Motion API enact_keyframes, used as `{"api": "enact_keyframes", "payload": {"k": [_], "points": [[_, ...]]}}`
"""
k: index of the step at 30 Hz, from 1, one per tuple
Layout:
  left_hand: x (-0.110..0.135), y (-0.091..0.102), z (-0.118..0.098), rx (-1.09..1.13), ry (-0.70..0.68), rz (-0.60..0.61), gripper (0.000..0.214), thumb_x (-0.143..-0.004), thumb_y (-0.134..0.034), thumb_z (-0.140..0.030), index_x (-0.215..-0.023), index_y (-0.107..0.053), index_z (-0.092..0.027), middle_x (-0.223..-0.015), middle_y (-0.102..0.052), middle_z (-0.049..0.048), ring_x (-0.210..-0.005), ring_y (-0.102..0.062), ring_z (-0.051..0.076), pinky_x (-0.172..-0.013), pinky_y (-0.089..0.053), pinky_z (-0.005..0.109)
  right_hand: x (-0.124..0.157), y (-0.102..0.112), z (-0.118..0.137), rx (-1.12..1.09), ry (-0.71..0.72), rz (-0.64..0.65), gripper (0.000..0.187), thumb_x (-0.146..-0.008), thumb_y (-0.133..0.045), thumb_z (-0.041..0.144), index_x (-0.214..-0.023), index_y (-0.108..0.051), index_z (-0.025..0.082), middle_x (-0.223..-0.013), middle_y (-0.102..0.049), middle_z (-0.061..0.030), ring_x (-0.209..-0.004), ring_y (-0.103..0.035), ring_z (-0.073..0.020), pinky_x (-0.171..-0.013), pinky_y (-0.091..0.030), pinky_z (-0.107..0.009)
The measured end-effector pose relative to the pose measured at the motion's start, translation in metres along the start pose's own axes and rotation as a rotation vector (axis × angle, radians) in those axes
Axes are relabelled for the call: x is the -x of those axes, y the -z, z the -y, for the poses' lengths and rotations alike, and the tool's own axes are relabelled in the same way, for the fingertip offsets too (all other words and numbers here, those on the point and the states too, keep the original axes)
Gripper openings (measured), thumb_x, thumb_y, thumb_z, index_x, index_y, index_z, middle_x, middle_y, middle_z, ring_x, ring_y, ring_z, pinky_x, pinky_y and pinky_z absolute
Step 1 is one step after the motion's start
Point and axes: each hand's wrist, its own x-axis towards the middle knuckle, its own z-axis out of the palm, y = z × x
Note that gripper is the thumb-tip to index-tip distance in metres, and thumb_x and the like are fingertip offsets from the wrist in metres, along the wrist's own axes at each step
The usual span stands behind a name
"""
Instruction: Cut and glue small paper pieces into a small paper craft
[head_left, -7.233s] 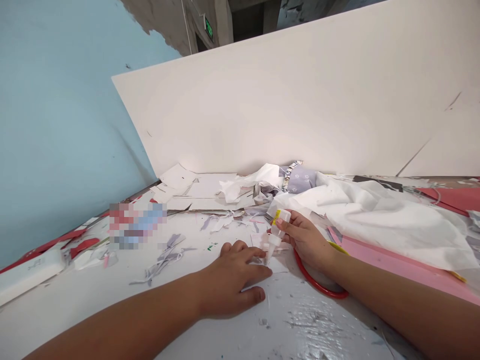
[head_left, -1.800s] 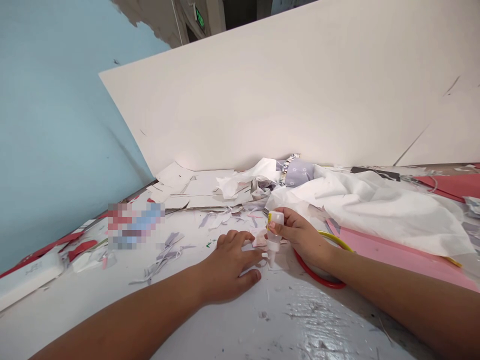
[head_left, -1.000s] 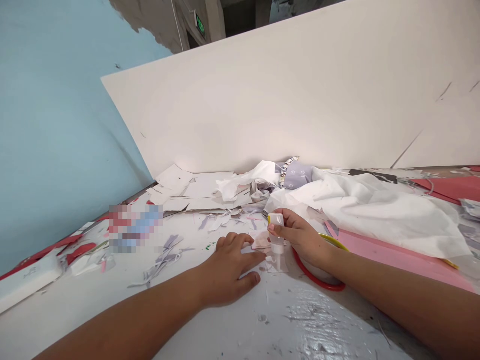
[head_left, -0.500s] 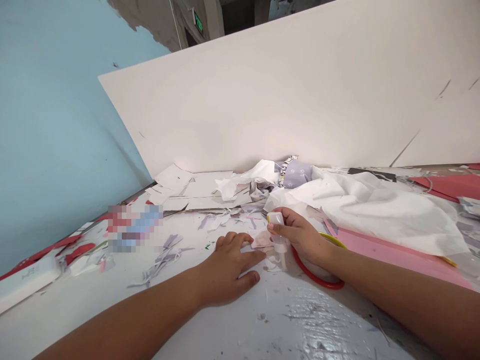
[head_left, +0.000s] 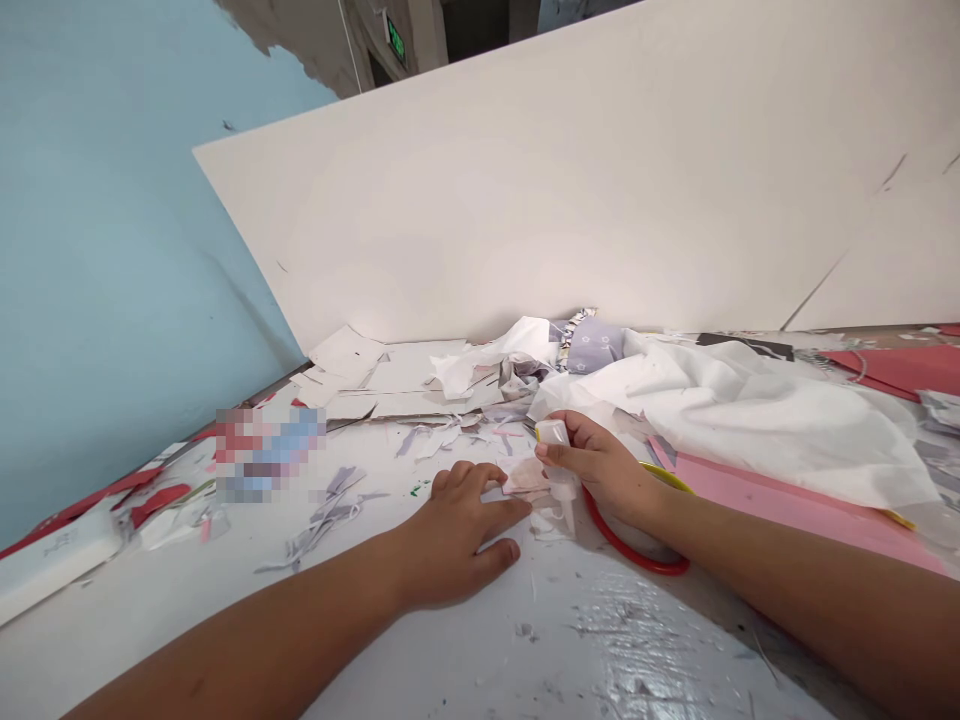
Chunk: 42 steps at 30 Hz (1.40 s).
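Pointing its long axis steeply down at the paper patch [head_left: 547,530], the bottle [head_left: 559,475] sits gripped in the right hand [head_left: 609,468]; the left hand [head_left: 469,535] (fingers spread) perhaps touches the patch.

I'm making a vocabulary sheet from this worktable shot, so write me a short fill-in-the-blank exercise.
1. The small bottle is held in the person's ____ hand.
2. The left hand is turned palm ____.
3. The wall on the far left is light ____.
4. The large sheet partly under the white cloth is ____.

Missing words: right; down; blue; pink.
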Motion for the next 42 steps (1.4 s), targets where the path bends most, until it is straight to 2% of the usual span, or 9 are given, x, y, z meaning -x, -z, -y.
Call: {"api": "enact_keyframes", "payload": {"k": [16, 23, 35, 39, 42], "points": [[0.0, -0.004, 0.003, 0.013, -0.001, 0.004, 0.035, -0.085, -0.04, -0.038, -0.119, -0.048, -0.037, -0.122, -0.037, 0.0065, -0.11, -0.032, 0.028, -0.09, -0.03, 0.05, -0.003, 0.001, 0.002, 0.052, 0.031, -0.079, 0.016, -0.072, -0.062, 0.031, -0.076, -0.05, 0.02, -0.064, -0.052, 0.0048, -0.061, -0.048, -0.0127, -0.059, -0.036, -0.027], [0.001, 0.003, -0.003, 0.02, 0.004, 0.011, 0.034, -0.085, -0.04, -0.039, -0.118, -0.048, -0.038, -0.121, -0.039, 0.0062, -0.109, -0.033, 0.028, -0.09, -0.031, 0.049, -0.003, 0.001, 0.002, 0.106, 0.055, -0.128, 0.018, -0.071, -0.062, 0.033, -0.077, -0.051, 0.02, -0.066, -0.051, 0.0047, -0.062, -0.047, -0.0133, -0.061, -0.036, -0.028], [0.0, 0.0, 0.0, 0.012, 0.004, 0.003, 0.035, -0.085, -0.039, -0.04, -0.119, -0.047, -0.039, -0.12, -0.038, 0.0059, -0.108, -0.033, 0.028, -0.09, -0.03, 0.049, -0.007, 0.006, -0.008, 0.17, 0.103, -0.155, 0.023, -0.072, -0.06, 0.039, -0.083, -0.05, 0.021, -0.071, -0.051, 0.0035, -0.065, -0.048, -0.0143, -0.061, -0.039, -0.029], [0.0, -0.002, 0.001, 0.001, -0.001, -0.01, 0.035, -0.085, -0.04, -0.04, -0.119, -0.048, -0.039, -0.121, -0.038, 0.0059, -0.109, -0.033, 0.028, -0.09, -0.03, 0.049, -0.003, 0.003, -0.002, 0.259, 0.121, -0.124, 0.023, -0.074, -0.058, 0.039, -0.085, -0.049, 0.021, -0.071, -0.05, 0.0037, -0.065, -0.048, -0.0141, -0.061, -0.04, -0.029], [-0.001, -0.003, 0.002, -0.001, 0.002, -0.004, 0.033, -0.085, -0.04, -0.04, -0.116, -0.049, -0.038, -0.119, -0.039, 0.0058, -0.107, -0.034, 0.028, -0.089, -0.031, 0.049, 0.003, 0.002, 0.004, 0.434, 0.175, -0.069, 0.023, -0.076, -0.056, 0.039, -0.088, -0.045, 0.023, -0.07, -0.047, 0.0042, -0.064, -0.046, -0.0136, -0.058, -0.04, -0.028]]}}
